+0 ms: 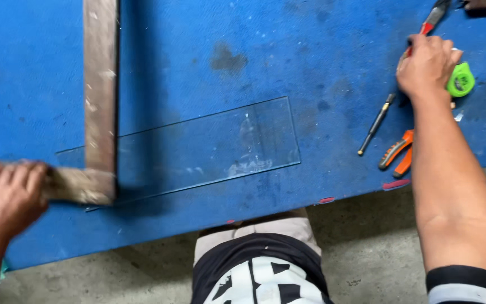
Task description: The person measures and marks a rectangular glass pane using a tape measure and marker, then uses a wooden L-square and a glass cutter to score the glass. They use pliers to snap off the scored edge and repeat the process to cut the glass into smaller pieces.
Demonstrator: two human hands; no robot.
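Blue tabletop (209,50) over concrete floor; L-shaped square (100,101) gripped by left hand (11,197) at near-left edge, overlapping glass pane (209,147); right hand (427,65) clenched on red-handled tool (433,18) at far-right corner.

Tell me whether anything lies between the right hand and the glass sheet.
Only one thing: a thin dark rod-like tool lies on the blue table between the right hand and the glass sheet. The orange-handled pliers lie nearer the table edge, off that line.

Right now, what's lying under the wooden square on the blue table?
The left end of a clear glass sheet lies under the wooden square, on the blue table. The left hand covers the square's short arm, so the wood beneath it is hidden.
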